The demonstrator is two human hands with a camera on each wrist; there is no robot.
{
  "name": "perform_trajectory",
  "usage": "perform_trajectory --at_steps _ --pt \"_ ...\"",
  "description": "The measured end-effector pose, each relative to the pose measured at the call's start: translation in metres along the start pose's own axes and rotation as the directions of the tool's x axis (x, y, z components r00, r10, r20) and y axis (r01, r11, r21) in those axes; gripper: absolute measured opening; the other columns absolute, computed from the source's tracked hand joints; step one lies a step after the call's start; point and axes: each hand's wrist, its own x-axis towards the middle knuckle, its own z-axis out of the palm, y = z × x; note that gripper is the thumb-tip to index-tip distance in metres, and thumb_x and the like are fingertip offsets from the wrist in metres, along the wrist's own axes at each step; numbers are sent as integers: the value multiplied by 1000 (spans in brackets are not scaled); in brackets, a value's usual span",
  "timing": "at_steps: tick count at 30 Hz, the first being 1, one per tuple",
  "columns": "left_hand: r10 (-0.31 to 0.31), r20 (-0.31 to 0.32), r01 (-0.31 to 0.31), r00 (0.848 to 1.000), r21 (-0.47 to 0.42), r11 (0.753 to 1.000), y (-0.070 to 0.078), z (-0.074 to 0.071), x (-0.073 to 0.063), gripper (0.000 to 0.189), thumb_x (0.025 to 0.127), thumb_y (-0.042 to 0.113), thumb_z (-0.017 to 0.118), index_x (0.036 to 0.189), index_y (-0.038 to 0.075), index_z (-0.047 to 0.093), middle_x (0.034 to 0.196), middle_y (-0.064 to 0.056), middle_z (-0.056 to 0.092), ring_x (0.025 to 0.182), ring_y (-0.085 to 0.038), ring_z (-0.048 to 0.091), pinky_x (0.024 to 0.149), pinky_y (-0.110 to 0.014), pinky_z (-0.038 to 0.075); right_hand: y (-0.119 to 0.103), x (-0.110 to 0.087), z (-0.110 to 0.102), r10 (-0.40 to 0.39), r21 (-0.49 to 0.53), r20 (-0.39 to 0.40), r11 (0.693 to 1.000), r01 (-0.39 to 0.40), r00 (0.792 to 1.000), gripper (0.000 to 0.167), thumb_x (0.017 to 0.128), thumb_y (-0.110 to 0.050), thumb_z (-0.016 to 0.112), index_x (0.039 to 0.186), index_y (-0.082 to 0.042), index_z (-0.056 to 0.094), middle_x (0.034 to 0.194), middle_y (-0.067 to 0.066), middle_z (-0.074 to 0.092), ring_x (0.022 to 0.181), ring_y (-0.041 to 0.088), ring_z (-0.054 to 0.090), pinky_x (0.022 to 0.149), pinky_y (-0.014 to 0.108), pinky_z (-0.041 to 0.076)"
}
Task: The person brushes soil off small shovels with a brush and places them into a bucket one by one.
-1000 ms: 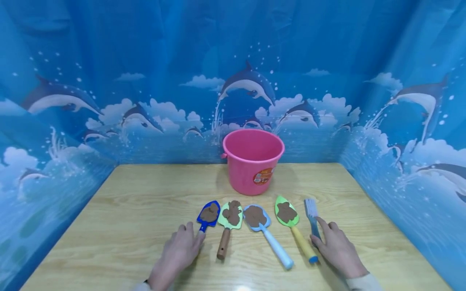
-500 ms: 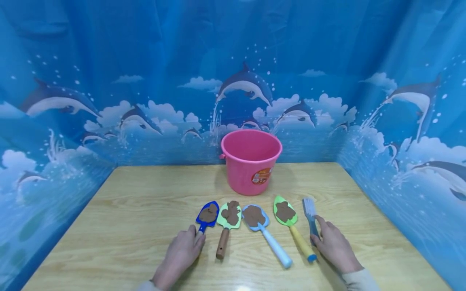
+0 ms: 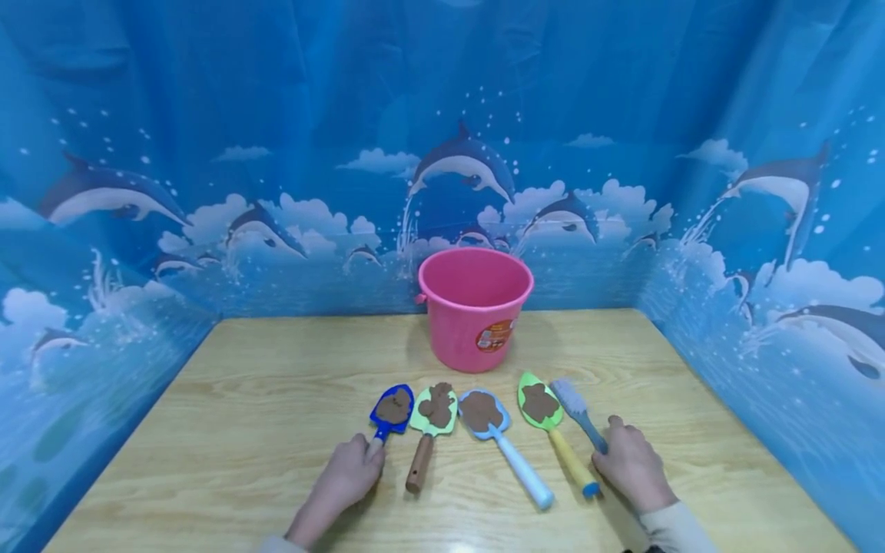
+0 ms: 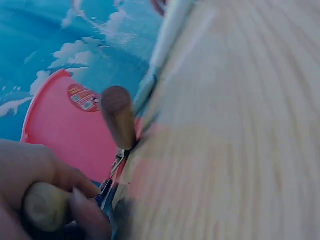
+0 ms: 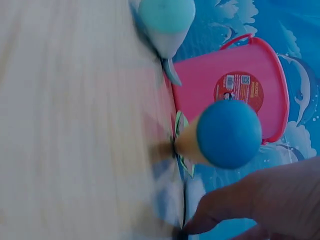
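Observation:
My left hand (image 3: 346, 472) grips the pale wooden handle of a dark blue toy shovel (image 3: 382, 433) with brown sand on its blade. In the left wrist view the round handle end (image 4: 45, 206) shows between thumb and fingers. At the right, my right hand (image 3: 631, 465) pinches the handle of a blue brush (image 3: 581, 412) with pale bristles, which lies slanted on the table. Its fingertips meet the dark handle low in the right wrist view. Just left of the brush lies a green leaf-shaped shovel with a yellow handle (image 3: 570, 463), also bearing sand.
Between the hands lie a light green shovel with a brown handle (image 3: 419, 465) and a light blue shovel (image 3: 523, 468), both with brown sand. Behind them stands a pink bucket (image 3: 470, 338) on the wooden table (image 3: 290, 369). A dolphin-printed curtain (image 3: 311, 100) surrounds the table.
The brush's bristled head has swung left toward the green leaf-shaped shovel, and the brush has turned so its bristles show. The left hand has closed round the dark blue shovel's handle.

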Motion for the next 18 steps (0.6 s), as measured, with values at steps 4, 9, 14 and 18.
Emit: perform_trajectory --at_steps 4,9,14,18 --pt "-33 65 49 997 -260 964 1 -2 -1 15 96 13 47 92 -1 47 63 -5 49 43 -13 45 37 -25 43 6 3 -3 -2 37 61 999 0 998 24 80 -11 64 89 7 51 70 12 52 60 24 51 49 35 44" --pt "29 221 117 975 -618 778 10 -9 -2 19 102 19 39 94 2 39 59 2 38 44 -9 34 38 -20 32 6 13 -6 -50 110 125 993 36 991 17 95 -4 46 96 12 53 67 8 49 53 17 45 46 27 41" --pt "103 321 197 942 -772 604 17 -13 -9 25 105 30 35 97 7 36 58 6 32 44 -5 29 37 -16 25 -18 18 -11 -216 219 -41 951 219 976 19 98 -1 43 103 11 58 70 8 55 50 13 42 41 24 38" --pt "108 313 207 943 -811 547 18 -13 -13 28 104 36 36 93 10 34 59 6 32 44 -3 29 37 -14 24 -61 12 -13 -313 457 -78 833 313 947 27 103 -15 43 88 1 60 63 2 47 49 9 39 42 22 35"
